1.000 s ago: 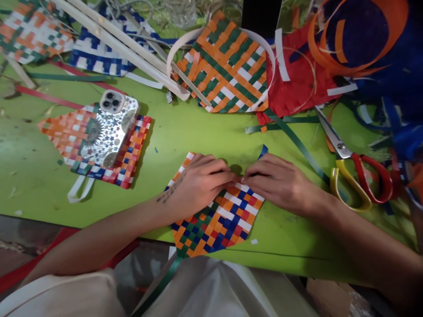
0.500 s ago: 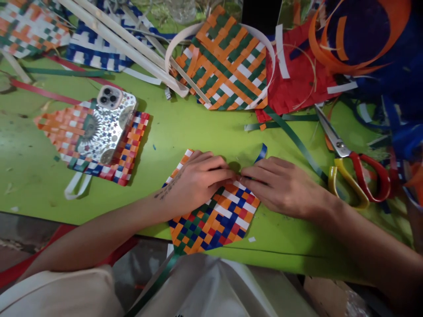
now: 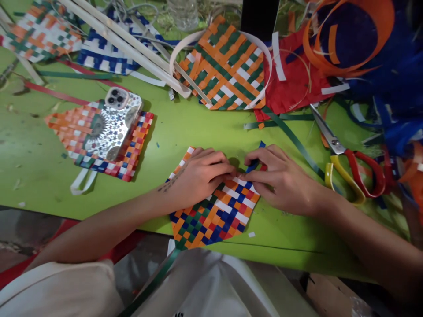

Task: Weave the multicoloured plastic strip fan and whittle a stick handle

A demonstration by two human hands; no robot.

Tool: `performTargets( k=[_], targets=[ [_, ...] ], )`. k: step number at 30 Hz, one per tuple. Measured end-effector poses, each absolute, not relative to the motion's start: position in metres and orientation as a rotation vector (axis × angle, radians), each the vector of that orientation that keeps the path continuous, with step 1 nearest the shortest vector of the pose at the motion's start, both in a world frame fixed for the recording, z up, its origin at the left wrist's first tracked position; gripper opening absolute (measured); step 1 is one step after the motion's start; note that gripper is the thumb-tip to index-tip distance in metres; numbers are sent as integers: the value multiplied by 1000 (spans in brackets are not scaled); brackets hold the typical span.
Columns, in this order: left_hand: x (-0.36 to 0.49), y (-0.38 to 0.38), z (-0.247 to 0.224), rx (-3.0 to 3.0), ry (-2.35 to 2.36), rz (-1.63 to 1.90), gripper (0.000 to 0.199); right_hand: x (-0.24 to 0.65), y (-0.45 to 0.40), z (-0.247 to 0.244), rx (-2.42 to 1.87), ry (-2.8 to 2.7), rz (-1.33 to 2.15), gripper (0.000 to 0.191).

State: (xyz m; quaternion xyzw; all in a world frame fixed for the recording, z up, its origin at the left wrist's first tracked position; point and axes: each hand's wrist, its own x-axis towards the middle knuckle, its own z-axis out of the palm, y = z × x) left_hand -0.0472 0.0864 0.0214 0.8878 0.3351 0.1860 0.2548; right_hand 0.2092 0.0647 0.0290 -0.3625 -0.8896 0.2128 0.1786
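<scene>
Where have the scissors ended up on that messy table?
The scissors lie on the green table in the head view, beyond the right hand and to its right, beside a long green strip.

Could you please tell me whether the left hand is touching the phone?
Apart. The head view shows bare green table between the left hand, which is on the woven piece, and the phone.

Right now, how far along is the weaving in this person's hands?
The lower part of the multicolored woven piece already looks closely woven. In hand is its upper edge, where the left hand and right hand meet. Probably left to finish: the loose blue strip beside the right hand and the long green strip trailing off the bottom corner.
</scene>
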Motion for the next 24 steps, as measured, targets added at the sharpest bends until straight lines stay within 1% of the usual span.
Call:
performTargets(
  k=[4,9,13,17,21,24],
  targets=[
    [-47,86,20,2409,883,543,18,208,65,28,-1082,-2449,735,32],
    [-48,87,19,2408,887,551,22,208,63,33,-1204,-2457,830,33],
    [-50,90,19,2469,833,591,20,205,60,32,-1272,-2378,833,28],
    [-53,93,19,2577,761,534,22,200,61,29,-1322,-2284,827,23],
    [-53,93,18,2639,712,541,23,195,68,33,-1421,-2155,911,13],
    [-53,92,18,2644,712,584,22,191,74,36,-1470,-2143,959,14]
  ],
)
